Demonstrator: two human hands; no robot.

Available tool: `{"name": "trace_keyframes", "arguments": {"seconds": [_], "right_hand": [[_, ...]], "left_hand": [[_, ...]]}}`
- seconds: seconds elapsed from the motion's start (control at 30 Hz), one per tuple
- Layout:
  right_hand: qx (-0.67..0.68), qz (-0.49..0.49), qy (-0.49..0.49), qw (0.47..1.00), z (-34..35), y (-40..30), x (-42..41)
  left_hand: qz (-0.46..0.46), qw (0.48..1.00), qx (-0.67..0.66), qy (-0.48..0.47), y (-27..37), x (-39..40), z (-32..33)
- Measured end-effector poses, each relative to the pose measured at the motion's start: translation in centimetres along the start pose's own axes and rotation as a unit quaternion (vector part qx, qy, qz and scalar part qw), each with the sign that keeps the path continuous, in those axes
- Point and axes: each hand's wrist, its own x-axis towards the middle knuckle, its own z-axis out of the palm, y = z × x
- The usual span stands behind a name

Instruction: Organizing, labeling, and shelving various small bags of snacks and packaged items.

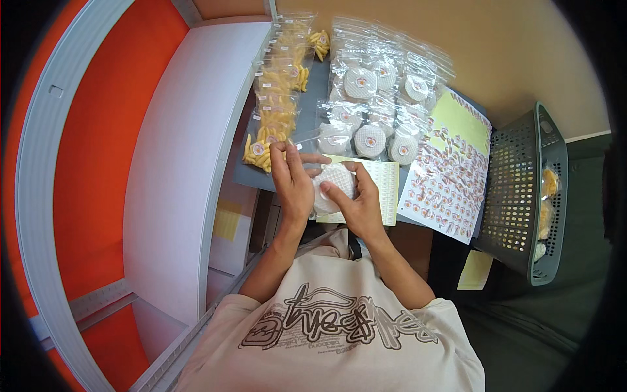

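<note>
A round white disc (pixel 338 179) with a waffle-like texture, in a clear plastic bag, is held in front of me above the table edge. My right hand (pixel 363 206) grips it, thumb across its face and fingers around the far side. My left hand (pixel 294 186) is at the bag's left side, with its fingers reaching behind the plastic and its thumb and a finger pointing up. Beside those fingertips shows a small white label (pixel 300 146). Beneath the disc lies a yellowish sheet of small printed labels (pixel 387 188), partly covered by my right hand.
Bagged yellow stick-shaped pieces (pixel 277 115) form an overlapping row at the left of the grey table (pixel 318 73). Several bagged white discs (pixel 370 140) lie behind my hands. A sheet of round stickers (pixel 436 191) is at right, beside a grey perforated basket (pixel 509 191). A white panel (pixel 181 147) borders the left.
</note>
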Motion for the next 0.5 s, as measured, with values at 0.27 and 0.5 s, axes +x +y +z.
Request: {"name": "trace_keyframes", "arguments": {"seconds": [0.27,0.5], "right_hand": [[0.054,0.01,-0.102,0.993,-0.8,0.3,-0.5],[0.006,0.022,-0.022,0.999,0.1,4.2,-2.1]], "left_hand": [[-0.001,1.0,0.005,-0.004,-2.1,0.4,-1.2],[0.027,0.998,0.06,0.004,-3.4,-0.6,-1.5]]}}
